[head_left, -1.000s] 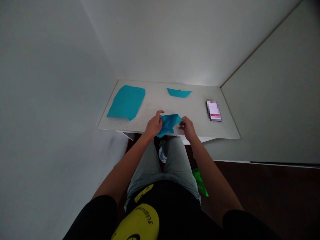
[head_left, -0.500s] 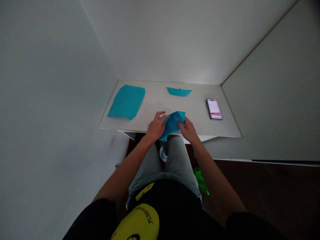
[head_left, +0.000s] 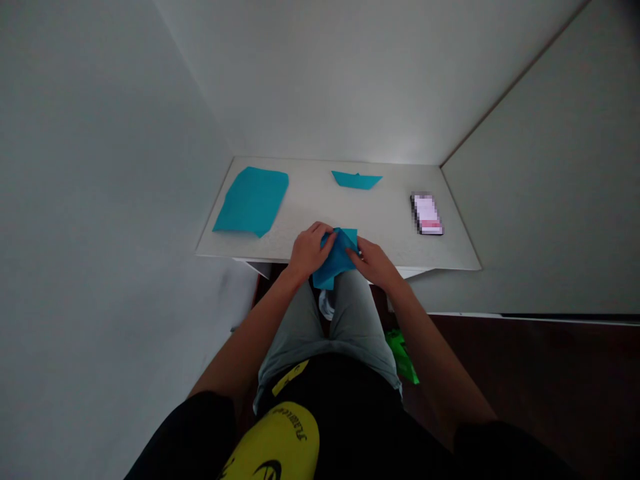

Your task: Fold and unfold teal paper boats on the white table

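Since half a second ago, we see the folded blue paper [head_left: 333, 263] drawn slightly toward the body, the right hand [head_left: 375, 262] coming lower with it, and the left hand's [head_left: 308, 252] fingers closing in from a looser spread. We have the paper held between both hands at the middle of the white table's [head_left: 310, 193] near edge, its lower part reaching past that edge. Left hand pinches the upper left side, fingertips at the top; right hand pinches the right side, thumb on the face, other fingers mostly hidden behind. We can't make out every crease.

Farther back on the tabletop we get a blue paper boat [head_left: 357, 181], near the wall [head_left: 330, 80]. Flat blue sheet [head_left: 253, 200] lies at left, well apart from the hands; smartphone [head_left: 427, 213] at right, screen pixelated. Below the table we note gray-blue jeans [head_left: 300, 333], a shoe [head_left: 327, 305] partly hidden, a black shirt [head_left: 355, 413] with yellow print, and a bright green bag [head_left: 401, 357] on the dark floor [head_left: 540, 387].
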### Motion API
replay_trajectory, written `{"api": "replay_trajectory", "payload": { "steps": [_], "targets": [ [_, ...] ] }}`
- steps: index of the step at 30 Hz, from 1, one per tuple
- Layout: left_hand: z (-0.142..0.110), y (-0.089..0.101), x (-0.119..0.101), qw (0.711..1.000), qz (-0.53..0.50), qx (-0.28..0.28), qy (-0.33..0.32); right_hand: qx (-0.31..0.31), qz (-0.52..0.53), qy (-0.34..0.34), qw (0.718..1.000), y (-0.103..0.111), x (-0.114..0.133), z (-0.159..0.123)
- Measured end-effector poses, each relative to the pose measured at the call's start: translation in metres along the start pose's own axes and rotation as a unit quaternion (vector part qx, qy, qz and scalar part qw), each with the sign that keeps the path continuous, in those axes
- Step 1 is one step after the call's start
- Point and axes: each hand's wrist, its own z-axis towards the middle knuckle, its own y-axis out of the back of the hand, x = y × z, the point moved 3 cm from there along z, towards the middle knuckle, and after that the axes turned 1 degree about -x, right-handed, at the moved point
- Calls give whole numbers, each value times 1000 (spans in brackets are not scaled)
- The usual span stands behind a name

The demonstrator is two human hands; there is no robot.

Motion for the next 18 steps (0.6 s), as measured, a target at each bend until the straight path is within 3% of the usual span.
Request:
{"api": "replay_trajectory", "payload": {
  "steps": [3, 5, 9, 12, 14, 18],
  "targets": [
    [1, 7, 0, 995, -99, -4, -11, -37, -3, -32, 999, 5, -9, -1],
    [2, 10, 4, 987, -160, -27, 15, -56, -1, -48, 997, 8, -16, -4],
    [0, 9, 29, 944, -255, -101, 183, -92, 73, -84, 989, 10, -25, -12],
    [-5, 7, 47, 913, -255, -153, 279, -147, 151, -113, 971, 9, -26, -19],
    [-9, 6, 51, 911, -234, -161, 298, -168, 204, -121, 957, 6, -25, -21],
    [-12, 10, 48, 921, -190, -163, 299, -152, 294, -133, 934, 0, -20, -22]
  ]
}}
